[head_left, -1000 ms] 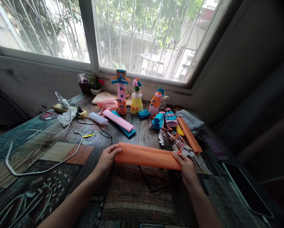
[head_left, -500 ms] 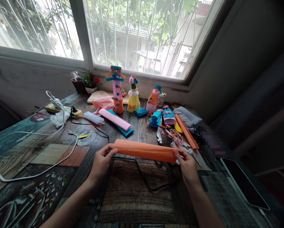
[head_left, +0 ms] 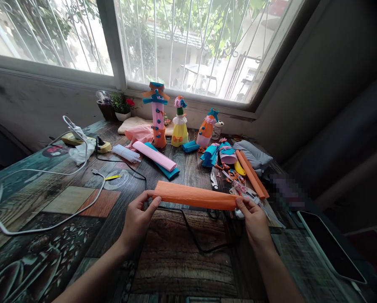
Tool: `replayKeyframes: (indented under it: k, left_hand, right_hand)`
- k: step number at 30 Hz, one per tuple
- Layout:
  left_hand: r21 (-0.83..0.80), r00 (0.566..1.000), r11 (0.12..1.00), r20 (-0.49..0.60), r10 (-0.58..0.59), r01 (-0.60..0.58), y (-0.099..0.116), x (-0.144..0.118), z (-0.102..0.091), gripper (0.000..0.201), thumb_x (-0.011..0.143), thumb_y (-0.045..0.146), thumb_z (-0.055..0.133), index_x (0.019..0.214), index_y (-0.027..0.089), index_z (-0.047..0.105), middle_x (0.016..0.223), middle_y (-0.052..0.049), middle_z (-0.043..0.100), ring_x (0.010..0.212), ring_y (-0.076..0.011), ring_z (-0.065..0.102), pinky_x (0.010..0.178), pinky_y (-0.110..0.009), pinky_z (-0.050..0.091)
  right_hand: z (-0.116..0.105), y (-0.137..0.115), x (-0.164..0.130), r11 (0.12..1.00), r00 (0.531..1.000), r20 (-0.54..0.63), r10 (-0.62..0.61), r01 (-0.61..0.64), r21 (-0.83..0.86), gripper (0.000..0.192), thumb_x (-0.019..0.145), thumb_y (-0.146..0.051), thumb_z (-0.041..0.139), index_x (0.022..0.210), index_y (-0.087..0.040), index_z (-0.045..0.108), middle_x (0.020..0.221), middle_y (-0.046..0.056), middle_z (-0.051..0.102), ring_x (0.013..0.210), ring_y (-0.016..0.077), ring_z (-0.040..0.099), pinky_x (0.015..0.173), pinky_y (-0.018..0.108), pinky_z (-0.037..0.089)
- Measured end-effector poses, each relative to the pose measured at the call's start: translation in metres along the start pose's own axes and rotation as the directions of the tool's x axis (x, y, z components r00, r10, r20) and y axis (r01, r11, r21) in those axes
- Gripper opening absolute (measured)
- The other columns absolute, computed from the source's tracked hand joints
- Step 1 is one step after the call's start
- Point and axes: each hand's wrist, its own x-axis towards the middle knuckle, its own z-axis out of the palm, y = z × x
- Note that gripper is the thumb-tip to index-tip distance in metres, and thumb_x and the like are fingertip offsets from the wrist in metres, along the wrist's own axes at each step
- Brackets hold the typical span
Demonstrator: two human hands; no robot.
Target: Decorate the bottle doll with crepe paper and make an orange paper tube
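Observation:
I hold a long folded strip of orange crepe paper level above the table, one end in each hand. My left hand pinches its left end between thumb and fingers. My right hand grips its right end. A black cable runs across the table under the paper. Just beyond my right hand lie scissors and small paper scraps.
Three decorated paper dolls stand by the window sill. Pink and teal paper rolls, another orange roll, a white cable, a yellow power strip and a tablet at the right edge lie on the patterned table.
I have lifted the orange paper slightly and turned it so it shows a narrower face. My hands stay on its two ends.

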Motion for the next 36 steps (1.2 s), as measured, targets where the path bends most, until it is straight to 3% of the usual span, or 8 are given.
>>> replayKeyframes:
  k: [19,24,27,30,36]
  left_hand:
    - [-0.096,0.998,0.994,0.023,-0.056,0.058,-0.003,0.005,0.005,0.023,0.072,0.040,0.066,0.070,0.018,0.062,0.066,0.002,0.059,0.062,-0.0154,0.051,0.060,-0.023,0.039]
    - [-0.138,0.998,0.989,0.004,-0.056,0.056,-0.014,0.010,0.003,0.025,0.074,0.043,0.065,0.077,0.019,0.068,0.074,0.000,0.065,0.076,-0.0191,0.055,0.071,-0.024,0.042]
    - [-0.172,0.995,0.981,-0.007,-0.095,0.093,-0.019,0.012,0.003,0.028,0.074,0.044,0.065,0.083,0.018,0.071,0.077,-0.001,0.067,0.080,-0.0211,0.057,0.073,-0.026,0.043]
    - [-0.205,0.987,0.967,-0.021,-0.157,0.150,-0.020,0.014,0.003,0.027,0.069,0.042,0.071,0.079,0.017,0.072,0.073,-0.001,0.068,0.076,-0.0203,0.058,0.068,-0.026,0.045]
    - [-0.293,0.968,0.931,-0.064,-0.244,0.216,-0.018,0.017,0.005,0.030,0.059,0.040,0.074,0.075,0.015,0.072,0.072,-0.002,0.069,0.076,-0.0198,0.060,0.074,-0.029,0.046]
  right_hand:
    - [-0.003,-0.007,0.001,1.000,1.000,0.028,0.005,-0.005,0.019,0.041,0.052,-0.050,0.081,0.074,-0.017,0.071,0.073,0.003,0.070,0.074,0.0192,0.061,0.074,0.032,0.047]
    - [-0.004,-0.007,0.002,1.000,0.999,0.052,0.000,-0.001,0.015,0.041,0.053,-0.049,0.081,0.073,-0.016,0.071,0.072,0.003,0.069,0.072,0.0187,0.060,0.072,0.031,0.047]
    - [-0.003,-0.008,0.001,1.000,0.997,0.078,-0.004,0.003,0.009,0.039,0.054,-0.049,0.081,0.071,-0.016,0.070,0.069,0.003,0.068,0.070,0.0180,0.059,0.071,0.031,0.047]
    - [-0.002,-0.009,0.000,1.000,0.995,0.101,-0.006,0.005,0.010,0.038,0.053,-0.047,0.081,0.072,-0.016,0.070,0.070,0.002,0.068,0.071,0.0179,0.060,0.072,0.031,0.047]
    - [-0.001,-0.012,-0.002,1.000,0.985,0.170,-0.009,0.005,0.026,0.041,0.053,-0.041,0.083,0.082,-0.017,0.068,0.079,0.005,0.071,0.079,0.0209,0.064,0.077,0.034,0.049]
